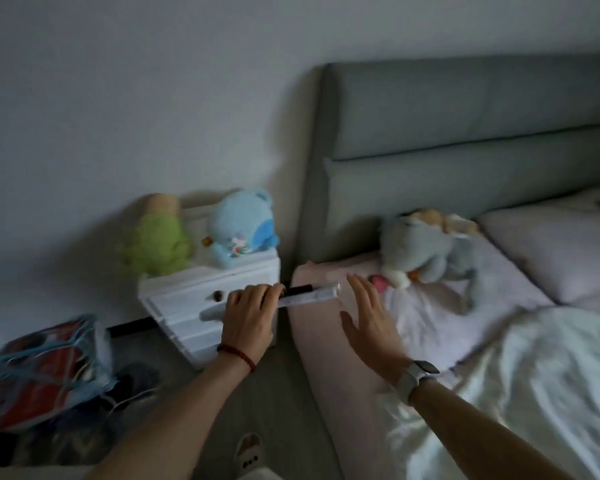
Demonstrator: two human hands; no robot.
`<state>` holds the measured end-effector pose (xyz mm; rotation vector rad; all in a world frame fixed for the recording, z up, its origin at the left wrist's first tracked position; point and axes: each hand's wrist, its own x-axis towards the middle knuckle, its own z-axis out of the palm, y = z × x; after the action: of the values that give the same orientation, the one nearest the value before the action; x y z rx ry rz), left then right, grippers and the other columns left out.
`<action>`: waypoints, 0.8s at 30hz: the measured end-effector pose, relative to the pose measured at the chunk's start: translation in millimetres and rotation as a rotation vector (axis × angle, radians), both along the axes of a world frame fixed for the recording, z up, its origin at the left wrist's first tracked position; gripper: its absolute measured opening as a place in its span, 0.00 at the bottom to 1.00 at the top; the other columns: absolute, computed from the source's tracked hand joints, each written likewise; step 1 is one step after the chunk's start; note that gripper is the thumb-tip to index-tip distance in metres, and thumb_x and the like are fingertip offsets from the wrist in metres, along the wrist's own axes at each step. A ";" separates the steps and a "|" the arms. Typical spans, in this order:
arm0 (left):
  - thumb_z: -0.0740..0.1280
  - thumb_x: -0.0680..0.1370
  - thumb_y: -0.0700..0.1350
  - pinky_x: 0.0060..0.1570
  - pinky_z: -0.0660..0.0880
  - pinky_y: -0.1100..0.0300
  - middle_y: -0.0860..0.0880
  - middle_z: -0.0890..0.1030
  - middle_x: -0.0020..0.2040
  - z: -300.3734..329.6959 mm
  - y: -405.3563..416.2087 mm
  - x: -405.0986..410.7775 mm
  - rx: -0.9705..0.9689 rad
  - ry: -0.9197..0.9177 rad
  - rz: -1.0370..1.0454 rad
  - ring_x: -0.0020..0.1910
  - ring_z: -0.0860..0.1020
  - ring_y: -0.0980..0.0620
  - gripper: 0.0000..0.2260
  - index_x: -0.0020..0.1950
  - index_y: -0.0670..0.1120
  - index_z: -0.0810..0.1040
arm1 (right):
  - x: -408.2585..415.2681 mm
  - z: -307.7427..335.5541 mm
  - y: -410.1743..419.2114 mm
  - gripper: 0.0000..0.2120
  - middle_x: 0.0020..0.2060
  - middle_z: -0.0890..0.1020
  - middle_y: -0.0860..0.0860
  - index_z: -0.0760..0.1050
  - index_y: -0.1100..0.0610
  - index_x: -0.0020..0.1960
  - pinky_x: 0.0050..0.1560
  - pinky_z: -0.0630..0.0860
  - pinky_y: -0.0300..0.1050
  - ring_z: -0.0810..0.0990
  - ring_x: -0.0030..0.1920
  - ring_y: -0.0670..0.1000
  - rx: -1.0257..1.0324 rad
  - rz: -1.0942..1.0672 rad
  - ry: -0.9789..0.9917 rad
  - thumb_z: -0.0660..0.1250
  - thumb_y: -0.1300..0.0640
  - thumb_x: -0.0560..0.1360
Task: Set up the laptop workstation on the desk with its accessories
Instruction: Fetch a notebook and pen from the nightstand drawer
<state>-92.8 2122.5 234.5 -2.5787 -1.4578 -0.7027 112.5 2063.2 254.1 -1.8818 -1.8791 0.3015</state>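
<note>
So there's a big grey upholstered bed [465, 140] with a padded headboard on the right, pale pink sheet and a white crumpled duvet [520, 382] over it. A grey plush elephant toy [426, 251] lies near the pillows. Left of the bed sits a white drawer nightstand [201, 303] with a green plush toy [153, 244] and a light blue plush bear [243, 226] on top. A clear plastic storage bag [39, 372] is on the floor at the left. The left hand [248, 318] is wrapped around a long flat white-and-black folded thing [291, 297], too blurry to identify, held level in front of the nightstand. The right hand [369, 315] hovers over the mattress edge, fingers spread, holding nothing.
</note>
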 end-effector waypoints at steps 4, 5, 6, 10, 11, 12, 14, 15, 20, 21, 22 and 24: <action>0.61 0.65 0.36 0.36 0.76 0.53 0.44 0.79 0.40 15.8 -82.1 106.1 0.008 -0.068 -0.330 0.37 0.79 0.43 0.17 0.52 0.41 0.79 | 84.4 25.3 -124.9 0.30 0.71 0.66 0.56 0.60 0.57 0.72 0.69 0.63 0.50 0.64 0.70 0.56 0.034 -0.222 -0.075 0.66 0.60 0.73; 0.59 0.67 0.38 0.36 0.76 0.53 0.44 0.80 0.40 22.7 -114.5 139.4 0.020 -0.083 -0.456 0.37 0.80 0.43 0.17 0.52 0.41 0.79 | 108.3 31.5 -172.6 0.28 0.70 0.67 0.55 0.63 0.57 0.71 0.68 0.64 0.50 0.66 0.70 0.56 0.035 -0.310 -0.092 0.66 0.60 0.74; 0.60 0.68 0.39 0.36 0.76 0.53 0.45 0.80 0.40 27.9 -140.5 164.4 0.024 -0.090 -0.557 0.37 0.80 0.44 0.16 0.53 0.41 0.79 | 125.6 35.9 -210.8 0.25 0.68 0.70 0.55 0.65 0.58 0.69 0.68 0.65 0.50 0.68 0.69 0.56 0.047 -0.376 -0.105 0.66 0.60 0.74; 0.59 0.71 0.39 0.43 0.67 0.52 0.44 0.81 0.44 43.8 -260.0 261.0 0.011 -0.131 -0.917 0.39 0.79 0.43 0.15 0.55 0.42 0.77 | 175.3 48.6 -378.3 0.15 0.57 0.79 0.55 0.73 0.60 0.60 0.59 0.68 0.45 0.75 0.60 0.57 0.046 -0.729 -0.112 0.67 0.58 0.74; 0.59 0.70 0.39 0.42 0.66 0.53 0.44 0.81 0.44 46.3 -291.3 282.8 0.005 -0.128 -1.005 0.39 0.79 0.43 0.15 0.55 0.42 0.77 | 181.3 50.8 -419.7 0.13 0.55 0.80 0.55 0.74 0.59 0.58 0.55 0.68 0.44 0.76 0.57 0.56 0.048 -0.823 -0.103 0.66 0.57 0.75; 0.60 0.69 0.39 0.42 0.65 0.53 0.44 0.81 0.45 47.9 -317.6 299.6 0.007 -0.116 -1.074 0.40 0.79 0.43 0.15 0.55 0.42 0.77 | 184.4 51.3 -454.0 0.12 0.54 0.81 0.54 0.75 0.58 0.57 0.52 0.69 0.44 0.78 0.54 0.56 0.053 -0.896 -0.090 0.66 0.56 0.75; 0.66 0.66 0.37 0.42 0.64 0.53 0.44 0.80 0.44 52.2 -392.1 342.8 0.020 -0.093 -1.277 0.40 0.79 0.42 0.17 0.55 0.42 0.76 | 185.7 54.7 -544.2 0.09 0.49 0.82 0.53 0.76 0.58 0.54 0.47 0.72 0.46 0.79 0.48 0.57 0.055 -1.099 -0.076 0.67 0.57 0.75; 0.69 0.64 0.35 0.41 0.63 0.54 0.44 0.80 0.43 52.7 -428.2 360.0 0.018 -0.089 -1.367 0.39 0.79 0.42 0.20 0.55 0.43 0.75 | 182.8 54.7 -584.4 0.07 0.46 0.82 0.55 0.77 0.60 0.51 0.45 0.73 0.48 0.80 0.45 0.58 0.057 -1.182 -0.083 0.67 0.58 0.74; 0.72 0.63 0.34 0.40 0.62 0.55 0.44 0.79 0.41 51.9 -593.7 402.7 -0.085 -0.037 -1.792 0.38 0.79 0.42 0.23 0.52 0.46 0.68 | 134.4 52.3 -737.3 0.03 0.33 0.82 0.58 0.77 0.65 0.40 0.28 0.73 0.46 0.80 0.31 0.60 0.046 -1.638 -0.145 0.69 0.64 0.68; 0.73 0.63 0.35 0.40 0.61 0.56 0.45 0.79 0.40 50.1 -628.9 407.0 -0.089 -0.020 -1.867 0.38 0.79 0.43 0.22 0.51 0.46 0.67 | 122.0 49.3 -766.7 0.04 0.32 0.82 0.57 0.78 0.64 0.40 0.26 0.72 0.44 0.80 0.28 0.59 0.025 -1.714 -0.168 0.70 0.64 0.67; 0.73 0.63 0.36 0.39 0.61 0.56 0.45 0.79 0.40 48.5 -665.8 410.7 -0.086 0.011 -1.941 0.37 0.78 0.43 0.22 0.51 0.47 0.67 | 110.5 46.3 -797.2 0.04 0.32 0.82 0.58 0.78 0.64 0.41 0.25 0.72 0.43 0.80 0.28 0.59 0.002 -1.792 -0.146 0.70 0.64 0.67; 0.75 0.62 0.41 0.39 0.63 0.57 0.47 0.78 0.38 45.9 -729.1 416.2 -0.066 0.091 -2.043 0.36 0.77 0.44 0.21 0.49 0.47 0.69 | 95.1 37.2 -852.2 0.05 0.38 0.83 0.63 0.78 0.65 0.48 0.31 0.74 0.50 0.81 0.34 0.64 0.017 -1.945 -0.094 0.68 0.64 0.73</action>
<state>323.4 1393.3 280.3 -3.0487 1.6612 -0.4122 207.7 1210.9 291.4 -2.6636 0.4786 -0.4506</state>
